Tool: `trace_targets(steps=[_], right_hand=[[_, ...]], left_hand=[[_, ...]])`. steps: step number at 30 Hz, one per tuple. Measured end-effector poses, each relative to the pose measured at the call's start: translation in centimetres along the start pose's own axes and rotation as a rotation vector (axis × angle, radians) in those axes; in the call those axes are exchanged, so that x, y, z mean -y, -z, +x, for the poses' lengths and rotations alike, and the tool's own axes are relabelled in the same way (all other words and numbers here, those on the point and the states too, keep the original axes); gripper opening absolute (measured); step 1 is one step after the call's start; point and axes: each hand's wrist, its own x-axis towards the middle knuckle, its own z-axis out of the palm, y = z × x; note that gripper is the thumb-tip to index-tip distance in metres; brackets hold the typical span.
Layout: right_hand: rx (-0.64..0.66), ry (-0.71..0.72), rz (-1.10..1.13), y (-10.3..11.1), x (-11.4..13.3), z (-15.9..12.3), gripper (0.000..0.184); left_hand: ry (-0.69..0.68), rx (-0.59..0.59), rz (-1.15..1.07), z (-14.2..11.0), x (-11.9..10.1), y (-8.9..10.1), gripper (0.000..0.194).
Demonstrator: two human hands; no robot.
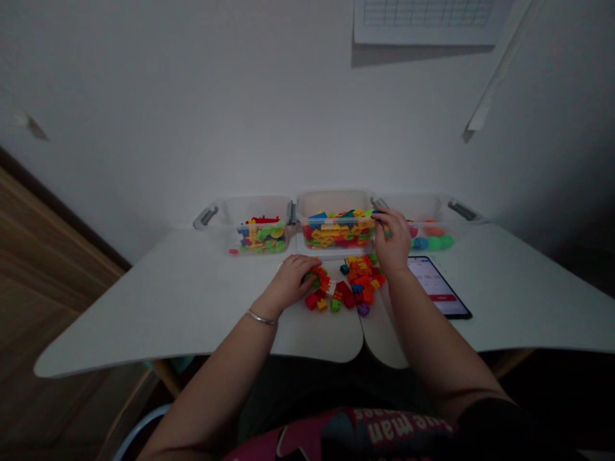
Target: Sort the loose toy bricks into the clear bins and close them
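Toy bricks [368, 276] lie loose in a cluster on the white table [211, 307], in front of a clear middle tub [331, 198] that holds more pieces; on our shirt [300, 442] we can read "man", the rest of its print being cut off or unclear; the phone [442, 291] at the right shows a red bar on a pale screen, its characters too blurred for us to read; the sheet [425, 35] on the wall bears a ruled grid whose writing we cannot make out; our left hand [289, 280] is half open over the left edge of the cluster, fingers curved and thumb apart, though we cannot tell whether it grips a brick; our right hand [394, 240] is at the middle tub's right front corner, fingertips drawn close together beside a blue piece [376, 211], and we cannot tell whether they pinch it.
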Motion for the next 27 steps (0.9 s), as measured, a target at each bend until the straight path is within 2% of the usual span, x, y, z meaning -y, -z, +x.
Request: trace_targets(steps=[3, 7, 11, 16, 21, 27], right_hand=[[0.049, 0.002, -0.083, -0.3, -0.1, 0.4, 0.027], [0.215, 0.016, -0.268, -0.9, 0.0, 0.4, 0.032], [0.336, 0.011, -0.34, -0.9, 0.6, 0.0, 0.044], [0.385, 0.012, -0.356, -0.6, 1.1, -0.3, 0.057], [0.415, 0.019, -0.349, -0.5, 0.9, -0.4, 0.065], [0.454, 0.027, -0.291, 0.1, 0.9, -1.0, 0.067]], left_hand=[[-0.01, 0.003, -0.014, 0.0, -0.1, 0.0, 0.038], [-0.051, 0.056, -0.003, 0.1, 0.0, 0.0, 0.035], [-0.058, 0.09, 0.02, 0.1, -0.1, 0.1, 0.031], [-0.049, 0.09, 0.016, 0.2, -0.3, 0.2, 0.032], [0.056, 0.034, 0.086, 0.0, -0.1, 0.2, 0.03], [0.021, 0.03, 0.051, 0.1, 0.1, 0.1, 0.029]])
